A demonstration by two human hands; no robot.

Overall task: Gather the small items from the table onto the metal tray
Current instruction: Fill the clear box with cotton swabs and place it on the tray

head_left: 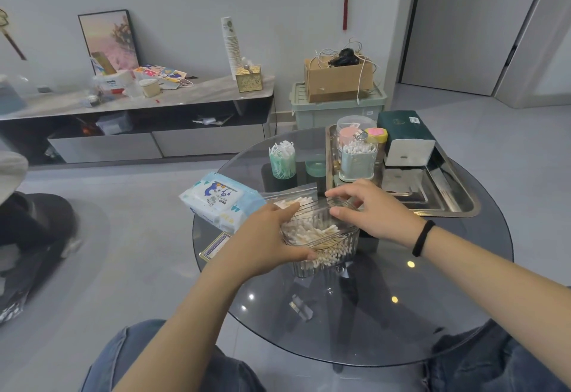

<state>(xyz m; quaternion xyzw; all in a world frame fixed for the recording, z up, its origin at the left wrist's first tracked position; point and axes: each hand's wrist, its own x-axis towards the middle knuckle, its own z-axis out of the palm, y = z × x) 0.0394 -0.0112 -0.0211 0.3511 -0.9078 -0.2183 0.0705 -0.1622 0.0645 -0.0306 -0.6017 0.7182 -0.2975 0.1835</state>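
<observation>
A clear ribbed plastic box of cotton swabs (324, 237) stands in the middle of the round glass table (386, 314). My left hand (265, 240) grips its left side, thumb along the near rim. My right hand (374, 212) holds the box's far right rim with thumb and fingers. The metal tray (445, 203) lies at the back right, holding a green tissue pack (404, 138), a pale green swab holder (358, 159), a clear jar (349, 128) and a yellow and pink item (377, 135). A green cup of floss picks (281, 159) and a wet-wipes pack (219, 200) stay on the glass.
A clear bag of swabs (296, 196) lies behind the box. A green lid (315, 166) sits beside the tray. A small card box (214, 246) lies at the table's left edge. A low cabinet (139, 119) and a storage bin (336, 107) stand beyond.
</observation>
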